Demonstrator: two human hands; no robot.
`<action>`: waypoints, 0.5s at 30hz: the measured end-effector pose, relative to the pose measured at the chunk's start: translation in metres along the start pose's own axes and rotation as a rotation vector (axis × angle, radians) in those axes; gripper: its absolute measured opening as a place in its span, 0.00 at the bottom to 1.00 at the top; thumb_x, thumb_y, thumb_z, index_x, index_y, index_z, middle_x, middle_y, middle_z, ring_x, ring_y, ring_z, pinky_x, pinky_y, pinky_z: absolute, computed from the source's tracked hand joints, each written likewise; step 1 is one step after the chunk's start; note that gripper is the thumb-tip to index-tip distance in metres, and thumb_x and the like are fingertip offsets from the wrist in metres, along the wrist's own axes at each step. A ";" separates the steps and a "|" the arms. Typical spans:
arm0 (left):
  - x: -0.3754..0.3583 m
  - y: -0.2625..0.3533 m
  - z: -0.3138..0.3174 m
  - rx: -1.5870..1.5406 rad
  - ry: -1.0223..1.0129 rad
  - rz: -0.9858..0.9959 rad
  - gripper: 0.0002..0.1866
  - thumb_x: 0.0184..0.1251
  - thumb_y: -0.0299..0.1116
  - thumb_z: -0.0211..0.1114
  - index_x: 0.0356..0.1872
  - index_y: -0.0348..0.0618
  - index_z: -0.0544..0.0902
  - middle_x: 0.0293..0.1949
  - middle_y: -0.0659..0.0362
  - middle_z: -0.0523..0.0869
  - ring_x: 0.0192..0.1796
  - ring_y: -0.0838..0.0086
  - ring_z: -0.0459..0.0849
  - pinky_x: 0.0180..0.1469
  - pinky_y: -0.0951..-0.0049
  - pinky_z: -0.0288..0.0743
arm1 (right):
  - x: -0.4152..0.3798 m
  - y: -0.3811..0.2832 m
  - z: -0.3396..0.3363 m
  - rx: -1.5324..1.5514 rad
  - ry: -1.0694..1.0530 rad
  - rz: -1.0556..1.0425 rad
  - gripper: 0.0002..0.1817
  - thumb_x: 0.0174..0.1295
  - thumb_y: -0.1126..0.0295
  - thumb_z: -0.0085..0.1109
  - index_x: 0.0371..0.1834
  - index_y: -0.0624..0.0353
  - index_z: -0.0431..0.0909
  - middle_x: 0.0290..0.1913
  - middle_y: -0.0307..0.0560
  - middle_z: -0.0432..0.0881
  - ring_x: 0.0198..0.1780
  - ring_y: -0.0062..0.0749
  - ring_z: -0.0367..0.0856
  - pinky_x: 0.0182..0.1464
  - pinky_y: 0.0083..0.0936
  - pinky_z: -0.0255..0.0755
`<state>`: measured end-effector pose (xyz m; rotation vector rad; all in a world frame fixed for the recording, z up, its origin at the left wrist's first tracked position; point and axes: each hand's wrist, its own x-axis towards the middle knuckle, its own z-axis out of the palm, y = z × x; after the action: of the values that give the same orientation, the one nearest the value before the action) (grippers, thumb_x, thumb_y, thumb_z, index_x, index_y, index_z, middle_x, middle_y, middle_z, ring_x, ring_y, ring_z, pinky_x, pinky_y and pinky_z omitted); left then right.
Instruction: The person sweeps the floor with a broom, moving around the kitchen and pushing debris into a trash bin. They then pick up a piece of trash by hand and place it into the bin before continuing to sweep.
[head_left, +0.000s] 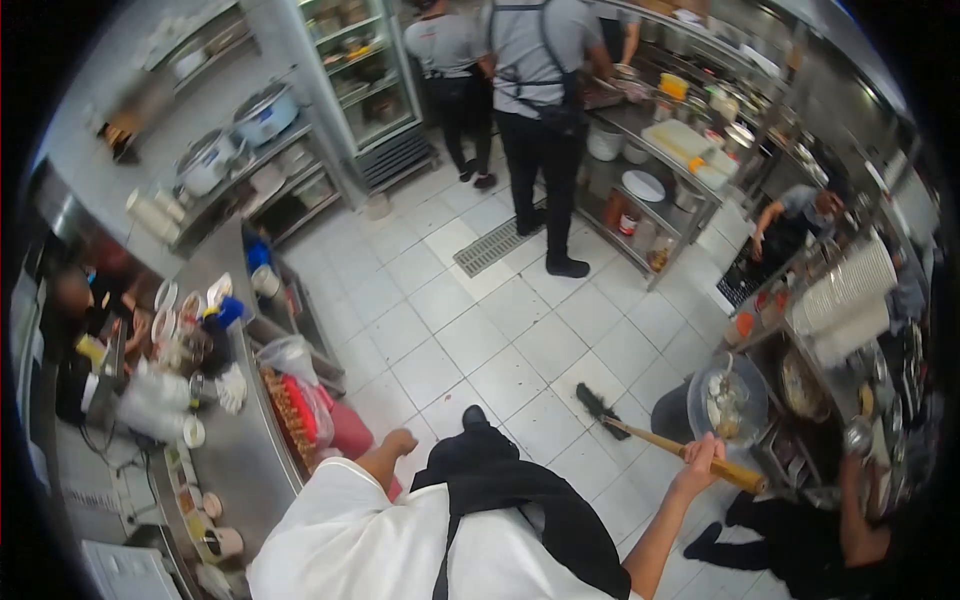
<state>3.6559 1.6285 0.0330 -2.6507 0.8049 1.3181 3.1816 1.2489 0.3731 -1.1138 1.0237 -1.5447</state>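
Note:
My right hand (pixel 703 462) is closed around the wooden handle of a broom (pixel 715 468). The handle slants down to the left, and its dark green bristles (pixel 597 402) touch the tiled floor. To the left of my body, my left hand (pixel 400 442) hangs low with its fingers loosely held and nothing visible in it. Beside that hand stands a pink bucket (pixel 350 428), partly hidden by my white sleeve and a clear plastic bag (pixel 290 358).
A steel counter (pixel 235 460) with containers runs along my left. At right, a clear tub (pixel 728 400) stands near a crouching or bending person in black (pixel 800 535). Several people work around a prep table (pixel 640 120) ahead. A floor drain (pixel 490 245) lies before a glass-door fridge (pixel 360 75).

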 end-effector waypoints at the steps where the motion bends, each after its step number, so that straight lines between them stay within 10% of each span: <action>1: -0.009 -0.016 0.017 -0.030 -0.169 -0.074 0.22 0.66 0.50 0.65 0.36 0.38 0.91 0.31 0.48 0.91 0.26 0.63 0.88 0.33 0.61 0.84 | -0.001 0.003 0.007 -0.009 -0.007 0.001 0.21 0.76 0.72 0.52 0.21 0.51 0.58 0.17 0.31 0.58 0.20 0.16 0.55 0.25 0.22 0.52; 7: -0.018 -0.067 0.116 -0.209 -0.285 0.294 0.19 0.65 0.45 0.68 0.48 0.41 0.89 0.39 0.50 0.92 0.35 0.63 0.91 0.36 0.61 0.85 | -0.008 0.017 0.068 -0.113 -0.127 -0.013 0.22 0.76 0.72 0.52 0.21 0.52 0.57 0.16 0.33 0.60 0.19 0.16 0.56 0.24 0.21 0.52; 15: 0.027 -0.054 0.028 -0.369 0.005 0.278 0.09 0.55 0.38 0.71 0.30 0.44 0.91 0.26 0.53 0.91 0.28 0.62 0.89 0.33 0.58 0.81 | 0.034 0.021 0.234 -0.185 -0.120 -0.014 0.22 0.75 0.68 0.55 0.21 0.52 0.59 0.18 0.31 0.60 0.21 0.17 0.56 0.25 0.20 0.53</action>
<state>3.6753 1.6714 -0.0142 -2.8965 1.0548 1.6725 3.4075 1.1884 0.4144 -1.3272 1.0949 -1.3971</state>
